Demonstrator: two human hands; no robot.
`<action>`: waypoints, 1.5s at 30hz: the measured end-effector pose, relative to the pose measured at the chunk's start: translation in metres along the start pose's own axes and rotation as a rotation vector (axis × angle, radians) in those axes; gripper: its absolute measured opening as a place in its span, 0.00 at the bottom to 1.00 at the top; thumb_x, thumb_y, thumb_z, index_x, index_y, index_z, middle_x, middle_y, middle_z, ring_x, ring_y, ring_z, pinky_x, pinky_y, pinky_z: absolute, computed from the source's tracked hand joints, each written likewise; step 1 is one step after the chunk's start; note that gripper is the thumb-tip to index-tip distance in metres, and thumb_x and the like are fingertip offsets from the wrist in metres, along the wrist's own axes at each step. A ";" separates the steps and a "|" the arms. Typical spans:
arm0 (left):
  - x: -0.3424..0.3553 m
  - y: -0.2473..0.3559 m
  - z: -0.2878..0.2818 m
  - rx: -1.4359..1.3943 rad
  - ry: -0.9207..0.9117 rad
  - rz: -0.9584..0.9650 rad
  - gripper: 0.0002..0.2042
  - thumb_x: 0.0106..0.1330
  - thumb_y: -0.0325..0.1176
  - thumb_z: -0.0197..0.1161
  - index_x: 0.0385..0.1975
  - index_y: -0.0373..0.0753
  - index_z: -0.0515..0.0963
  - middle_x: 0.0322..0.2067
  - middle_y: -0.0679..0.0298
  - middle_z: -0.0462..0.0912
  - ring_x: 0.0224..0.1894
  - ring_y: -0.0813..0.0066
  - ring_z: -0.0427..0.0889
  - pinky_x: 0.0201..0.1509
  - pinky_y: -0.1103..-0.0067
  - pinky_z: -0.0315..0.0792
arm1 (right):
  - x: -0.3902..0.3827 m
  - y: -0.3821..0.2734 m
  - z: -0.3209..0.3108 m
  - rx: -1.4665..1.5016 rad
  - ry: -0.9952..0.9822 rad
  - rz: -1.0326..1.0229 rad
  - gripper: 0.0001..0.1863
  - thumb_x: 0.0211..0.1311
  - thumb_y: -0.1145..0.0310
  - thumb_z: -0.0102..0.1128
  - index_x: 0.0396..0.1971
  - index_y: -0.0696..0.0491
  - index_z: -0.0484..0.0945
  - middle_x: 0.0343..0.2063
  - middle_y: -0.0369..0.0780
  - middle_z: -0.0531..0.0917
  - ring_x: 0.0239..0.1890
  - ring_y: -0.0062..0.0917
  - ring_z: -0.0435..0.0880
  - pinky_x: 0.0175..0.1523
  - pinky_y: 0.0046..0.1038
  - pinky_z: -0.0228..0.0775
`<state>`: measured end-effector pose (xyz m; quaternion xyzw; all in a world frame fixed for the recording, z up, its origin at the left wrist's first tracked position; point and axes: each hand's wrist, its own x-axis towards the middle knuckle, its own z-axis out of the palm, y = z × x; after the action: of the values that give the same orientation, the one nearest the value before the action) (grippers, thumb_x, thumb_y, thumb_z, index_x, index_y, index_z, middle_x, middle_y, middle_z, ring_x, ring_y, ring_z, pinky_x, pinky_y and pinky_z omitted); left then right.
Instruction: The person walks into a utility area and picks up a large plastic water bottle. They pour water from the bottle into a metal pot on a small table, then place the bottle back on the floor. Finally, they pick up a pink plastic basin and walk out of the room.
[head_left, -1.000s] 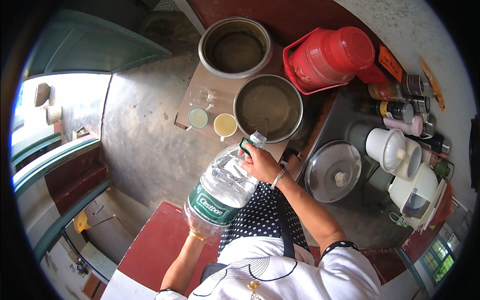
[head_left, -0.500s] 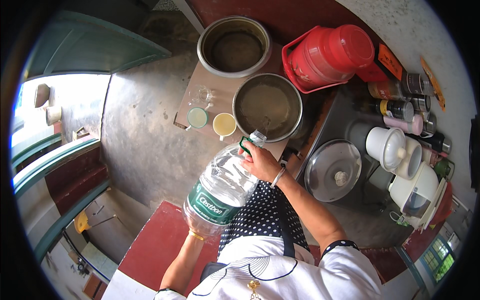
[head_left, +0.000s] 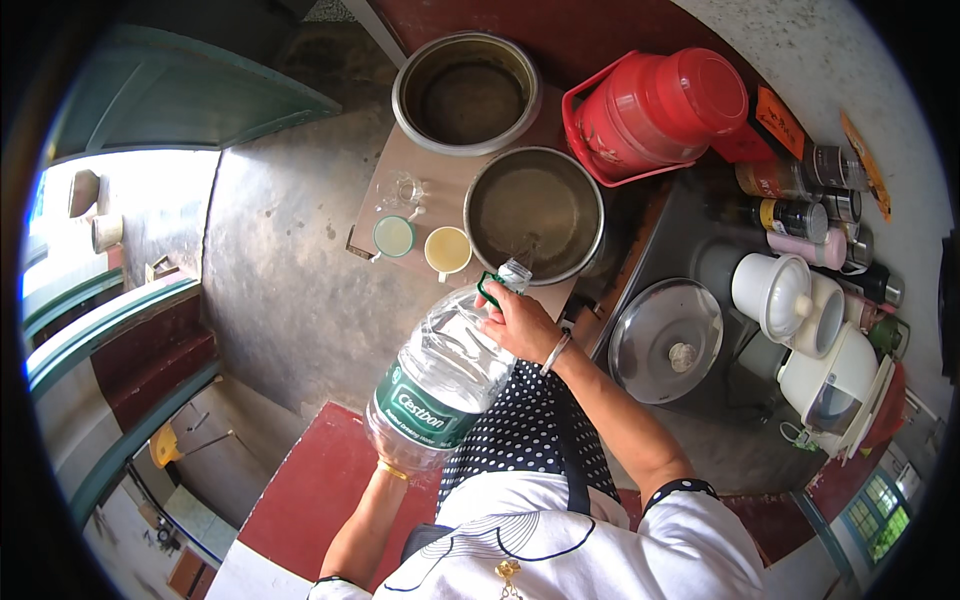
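the tilted clear bottle [head_left: 435, 365] lies between both hands [head_left: 522, 326].

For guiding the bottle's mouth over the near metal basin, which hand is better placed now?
Probably the right hand: it grips the green handle beside the bottle's mouth, close to the near metal basin. The left hand, mostly hidden, is at the bottle's base, farther away.

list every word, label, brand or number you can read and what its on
I won't copy wording or brands, only where they stand.
Large white lettering, readable: green label on the clear bottle.
Smaller white line below it: same label.
Dark marks, too blurred to read: orange paper.
Print on the jars: too small to read.
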<state>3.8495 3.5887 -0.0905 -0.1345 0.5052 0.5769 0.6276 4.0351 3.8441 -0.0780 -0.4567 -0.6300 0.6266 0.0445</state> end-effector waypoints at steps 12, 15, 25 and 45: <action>0.002 -0.003 -0.011 -0.063 0.019 -0.017 0.25 0.71 0.50 0.46 0.62 0.42 0.65 0.59 0.62 0.72 0.59 0.64 0.72 0.64 0.65 0.68 | 0.001 0.004 0.001 0.013 0.005 -0.013 0.12 0.53 0.71 0.59 0.37 0.52 0.69 0.18 0.38 0.75 0.23 0.33 0.79 0.31 0.35 0.70; 0.003 -0.004 -0.015 -0.051 0.018 -0.016 0.25 0.71 0.50 0.46 0.62 0.42 0.65 0.59 0.62 0.71 0.59 0.64 0.72 0.64 0.65 0.67 | 0.002 0.003 0.001 0.007 -0.004 0.002 0.12 0.53 0.71 0.60 0.37 0.52 0.69 0.18 0.38 0.75 0.23 0.34 0.79 0.31 0.35 0.70; 0.001 0.003 0.007 -0.071 -0.008 -0.009 0.24 0.71 0.50 0.47 0.61 0.41 0.66 0.59 0.62 0.72 0.59 0.64 0.73 0.63 0.65 0.69 | 0.002 0.004 0.001 -0.003 0.001 0.016 0.12 0.53 0.70 0.60 0.37 0.52 0.69 0.18 0.38 0.76 0.23 0.33 0.79 0.31 0.35 0.70; 0.044 -0.022 -0.050 0.237 -0.252 0.158 0.27 0.69 0.43 0.54 0.65 0.39 0.60 0.60 0.61 0.69 0.60 0.65 0.70 0.66 0.67 0.63 | -0.039 -0.058 0.006 -0.058 0.086 -0.079 0.12 0.55 0.72 0.61 0.37 0.53 0.69 0.15 0.37 0.71 0.18 0.29 0.74 0.28 0.32 0.67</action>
<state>3.8365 3.5703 -0.1572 0.0536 0.4961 0.5730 0.6502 4.0236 3.8268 -0.0116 -0.4592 -0.6630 0.5854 0.0829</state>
